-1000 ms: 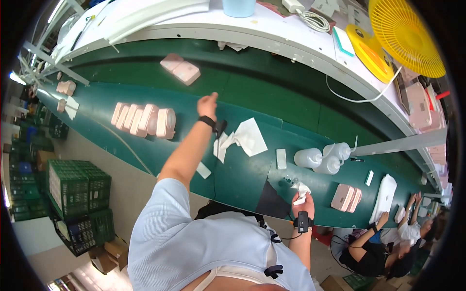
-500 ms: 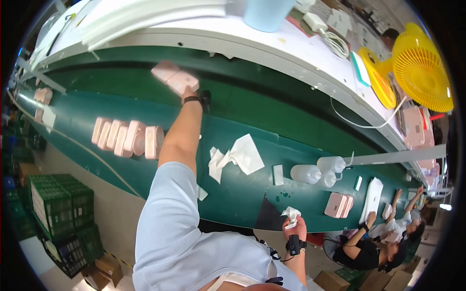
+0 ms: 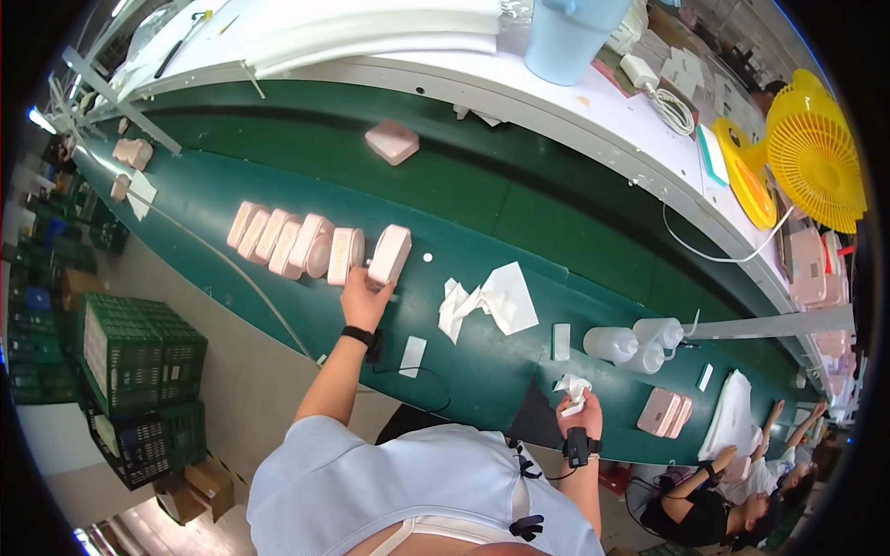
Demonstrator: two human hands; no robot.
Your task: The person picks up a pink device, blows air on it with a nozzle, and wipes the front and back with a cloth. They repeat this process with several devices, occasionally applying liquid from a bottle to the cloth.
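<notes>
My left hand [image 3: 366, 301] reaches over the green work surface. Its fingers close round the lower end of an upright pink rounded case [image 3: 393, 248]. To the left of that case stands a row of several similar pink cases [image 3: 287, 243], the nearest one [image 3: 346, 255] beside my fingers. My right hand [image 3: 581, 413], low near the front edge, pinches a crumpled white wipe [image 3: 574, 385]. Between the hands, farther off, lie more crumpled white wipes [image 3: 508, 298]. Another pink case [image 3: 392, 141] lies by itself on the far green strip.
White pads [image 3: 413, 356] lie on the surface. Translucent bottles [image 3: 611, 344] and paired pink cases [image 3: 665, 413] stand to the right. A white shelf [image 3: 417, 79] runs above, carrying a blue bin [image 3: 564, 42] and yellow fan [image 3: 816, 153]. Co-workers [image 3: 691, 505] sit at the right.
My left hand has left the pink case on the far strip and come back toward me, onto a case at the row's right end. My right hand still holds its wipe. The view has shifted.
</notes>
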